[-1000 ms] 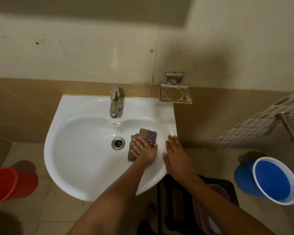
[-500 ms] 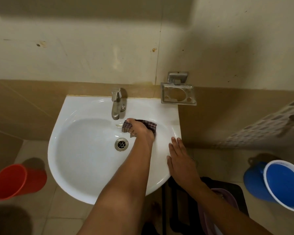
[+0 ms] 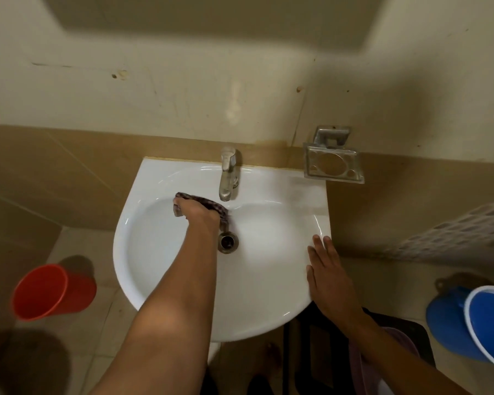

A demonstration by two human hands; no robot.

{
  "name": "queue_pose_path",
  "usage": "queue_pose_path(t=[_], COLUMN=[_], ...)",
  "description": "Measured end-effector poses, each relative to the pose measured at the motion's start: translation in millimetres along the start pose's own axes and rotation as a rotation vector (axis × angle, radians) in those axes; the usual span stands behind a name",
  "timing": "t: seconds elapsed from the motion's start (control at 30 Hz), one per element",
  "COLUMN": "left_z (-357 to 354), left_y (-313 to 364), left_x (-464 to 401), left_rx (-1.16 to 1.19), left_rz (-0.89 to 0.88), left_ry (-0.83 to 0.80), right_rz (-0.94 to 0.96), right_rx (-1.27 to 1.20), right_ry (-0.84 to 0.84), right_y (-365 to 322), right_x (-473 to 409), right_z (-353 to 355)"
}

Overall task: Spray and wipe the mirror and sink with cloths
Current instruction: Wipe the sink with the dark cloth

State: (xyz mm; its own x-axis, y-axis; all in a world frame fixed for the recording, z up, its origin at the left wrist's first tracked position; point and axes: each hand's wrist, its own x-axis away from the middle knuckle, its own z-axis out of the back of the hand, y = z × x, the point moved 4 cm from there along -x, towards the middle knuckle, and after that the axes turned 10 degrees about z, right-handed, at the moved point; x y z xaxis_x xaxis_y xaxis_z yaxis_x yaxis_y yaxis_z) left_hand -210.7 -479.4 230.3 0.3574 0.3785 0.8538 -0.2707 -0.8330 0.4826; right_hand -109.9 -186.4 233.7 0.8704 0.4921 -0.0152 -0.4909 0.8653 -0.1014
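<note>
A white wall-mounted sink (image 3: 268, 303) fills the middle of the head view, with a steel tap (image 3: 227, 178) at its back and a round drain (image 3: 228, 242) in the bowl. My left hand (image 3: 199, 212) presses a dark checked cloth (image 3: 208, 203) against the back slope of the bowl, just left of and below the tap. Part of the cloth is hidden under my fingers. My right hand (image 3: 327, 276) lies flat with fingers spread on the sink's right rim, holding nothing. No mirror or spray bottle is in view.
An empty metal soap holder (image 3: 332, 164) is fixed to the wall right of the sink. On the floor stand a red bucket (image 3: 52, 292) at the left and a blue bucket (image 3: 476, 323) at the right. A dark stool (image 3: 311, 366) with a purple item sits below the sink's right side.
My left hand has swept the cloth from the right side of the bowl up and leftwards, past the drain, to below the tap. My right hand stays on the right rim.
</note>
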Motion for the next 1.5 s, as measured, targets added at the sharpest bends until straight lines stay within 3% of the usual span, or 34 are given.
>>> queue_pose_path(t=[0.17,0.23,0.33,0.4,0.57,0.77,0.83,0.93,1.03,1.17,1.33,1.5], left_z=[2.1,0.7,5.2,7.2,31.1,43.8,52.9,74.2,96.3,107.8,115.1,128.3], left_y=[29.1,22.8,4.1,-17.6,-87.3,-133.6,-136.6,-118.0,-78.1,-16.3,-9.2,-42.3], left_x=[-14.0,-13.1,-11.9,-12.5,-8.7,-0.7,0.2,-3.6,-17.0,-37.8,-34.8,-12.0], left_rx=[0.211,0.13,-0.146,-0.336,-0.845,-1.741,-1.996,-2.2,-2.366,-2.534,-2.579,-2.576], left_rz=[0.05,0.024,-0.136,-0.189,-0.291,-0.727,-0.854,-0.954,-0.96,-0.953,-0.897,-0.773], left_ry=[-0.101,-0.079,0.055,0.03,-0.179,-0.659,-0.724,-0.789,-0.742,-0.531,-0.378,-0.485], right_rz=[-0.02,-0.029,-0.062,-0.072,-0.056,-0.051,-0.052,-0.026,-0.016,-0.028,-0.041,-0.096], right_rx=[0.006,0.001,-0.03,-0.035,-0.015,0.011,0.015,0.05,0.068,0.074,0.086,0.067], right_ry=[-0.021,-0.044,-0.078,-0.086,-0.086,-0.071,-0.057,-0.047,-0.085,-0.116,-0.144,-0.179], right_y=[-2.8,-4.7,-3.5,-3.0,-3.2,-6.3,-6.0,-7.5,-11.3,-13.9,-11.6,-12.0], right_x=[-1.8,-3.2,-3.3,-3.4,-4.4,-3.3,-2.6,-2.8,-3.7,-4.5,-4.9,-9.7], right_z=[-1.4,-1.9,-6.8,-7.0,-5.7,1.5,2.8,5.3,8.5,8.1,1.6,-1.6])
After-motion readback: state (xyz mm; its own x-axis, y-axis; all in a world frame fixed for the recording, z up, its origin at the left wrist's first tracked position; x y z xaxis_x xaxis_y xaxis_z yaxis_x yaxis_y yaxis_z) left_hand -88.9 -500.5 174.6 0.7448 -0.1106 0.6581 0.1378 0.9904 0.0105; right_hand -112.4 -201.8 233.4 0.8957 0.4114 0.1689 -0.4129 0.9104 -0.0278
